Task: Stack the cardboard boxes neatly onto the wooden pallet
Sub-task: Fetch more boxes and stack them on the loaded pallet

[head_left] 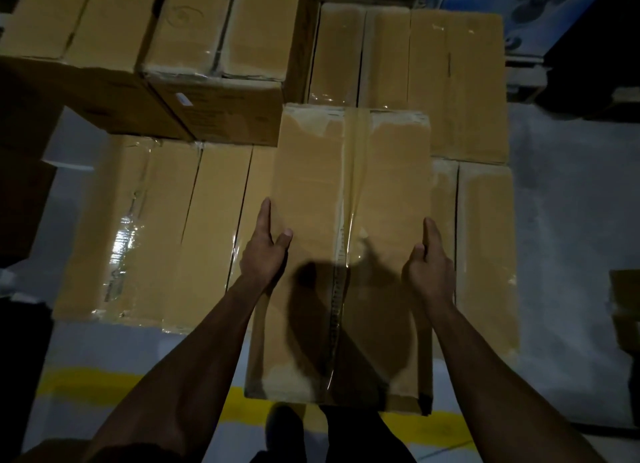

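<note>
Currently, head view: the person holds one taped cardboard box [346, 254] lengthwise in front of the body, its near end over the yellow floor line [104, 386] and its far end over the stacked boxes [173, 227].

Left hand [265, 251]: fingers straight and together, lying flat along the box's left edge, thumb spread onto the top face. They press the side rather than curl round it.

Right hand [431, 268]: same posture on the right edge, fingers extended along the side, thumb resting at the top edge. The box is clamped between the two palms.

Beyond the fingertips lies a lower layer of boxes, flaps sealed with clear tape. Beyond and left of the left fingers a taller stack [214, 91] stands higher. Beyond the right fingers sits another row of boxes [450, 81]. The pallet itself is hidden under the boxes.

Grey floor [568, 254] shows right of the right hand.
</note>
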### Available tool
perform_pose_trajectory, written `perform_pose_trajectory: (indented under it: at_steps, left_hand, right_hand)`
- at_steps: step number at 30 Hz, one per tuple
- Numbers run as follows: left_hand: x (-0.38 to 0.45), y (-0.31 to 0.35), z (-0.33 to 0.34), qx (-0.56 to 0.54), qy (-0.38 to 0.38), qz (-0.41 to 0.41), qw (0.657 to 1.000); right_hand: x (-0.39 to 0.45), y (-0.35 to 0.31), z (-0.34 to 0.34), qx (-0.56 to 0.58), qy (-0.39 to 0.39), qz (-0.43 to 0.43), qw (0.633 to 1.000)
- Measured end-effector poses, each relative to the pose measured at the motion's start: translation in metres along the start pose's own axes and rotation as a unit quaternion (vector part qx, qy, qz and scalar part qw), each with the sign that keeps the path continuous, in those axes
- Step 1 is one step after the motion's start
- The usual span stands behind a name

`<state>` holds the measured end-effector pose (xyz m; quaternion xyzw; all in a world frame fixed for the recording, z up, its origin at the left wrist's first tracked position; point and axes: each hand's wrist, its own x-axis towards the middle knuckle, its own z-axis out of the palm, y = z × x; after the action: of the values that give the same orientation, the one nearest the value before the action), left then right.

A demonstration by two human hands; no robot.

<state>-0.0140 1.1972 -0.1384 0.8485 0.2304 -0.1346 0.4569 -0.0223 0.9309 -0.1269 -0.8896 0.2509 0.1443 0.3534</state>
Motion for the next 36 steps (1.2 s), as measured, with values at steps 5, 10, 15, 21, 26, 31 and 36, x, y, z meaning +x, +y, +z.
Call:
perform_pose_trajectory:
  at_steps: [5,10,15,21,26,31,36]
  left_hand:
    - [-0.003,-0.008,0.003,-0.009,0.028,0.017,0.999]
    - [-0.003,-0.009,0.003,0.015,0.026,0.033,0.999]
    - [-0.001,-0.010,0.005,0.026,0.030,0.025,0.999]
    - [0.001,-0.011,0.007,0.026,0.036,0.032,0.999]
    - [-0.026,-0.024,-0.001,0.016,0.025,-0.002,1.000]
    - [-0.096,-0.054,-0.007,0.019,-0.031,-0.064,0.997]
    - [-0.165,-0.091,-0.004,-0.027,-0.059,-0.135,0.989]
  right_hand:
    - [0.000,0.003,-0.001,0.008,0.009,-0.003,1.000]
    - [0.000,0.005,0.002,0.007,0.017,-0.003,1.000]
    - [0.000,0.005,0.001,0.014,0.025,0.001,1.000]
    - [0.001,0.011,0.005,0.011,0.026,-0.015,0.999]
    - [-0.041,0.035,0.013,-0.012,0.033,0.002,0.999]
    - [-0.121,0.072,0.024,0.031,0.021,0.081,0.996]
    - [-0.177,0.101,0.025,0.125,0.009,0.156,0.980]
